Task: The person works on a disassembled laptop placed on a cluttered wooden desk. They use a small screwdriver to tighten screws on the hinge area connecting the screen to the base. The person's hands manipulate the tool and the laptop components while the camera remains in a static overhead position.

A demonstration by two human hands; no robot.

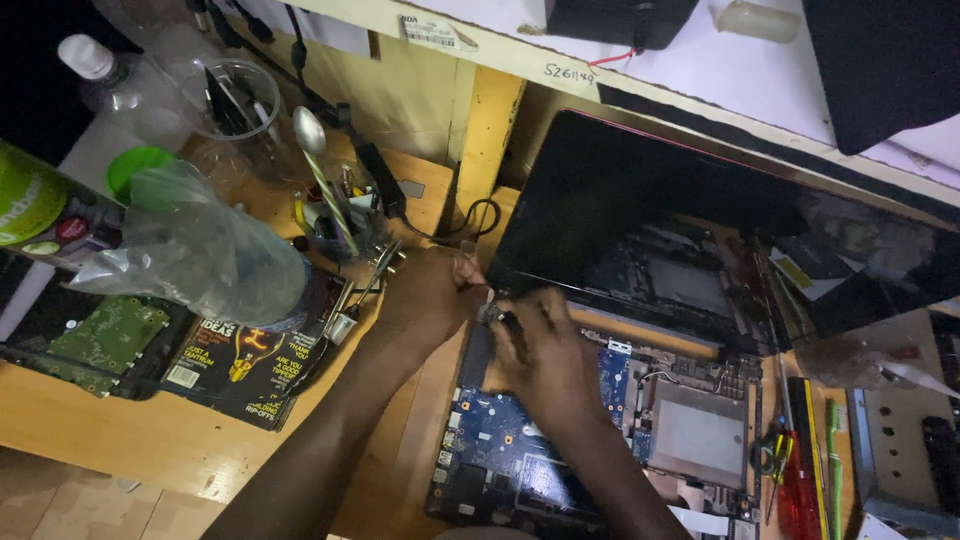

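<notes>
Both your hands pinch at the left hinge (pixel 492 312) of the opened laptop (pixel 640 420): your left hand (pixel 425 295) steadies it, your right hand (pixel 545 350) grips something small there, I cannot tell what. It seems you work the hinge loose; next move needs careful fingers near the blue board (pixel 500 430).

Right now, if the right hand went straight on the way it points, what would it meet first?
Probably the left hand: the right hand points up-left toward it, over the opened laptop; they seem nearly touching.
</notes>
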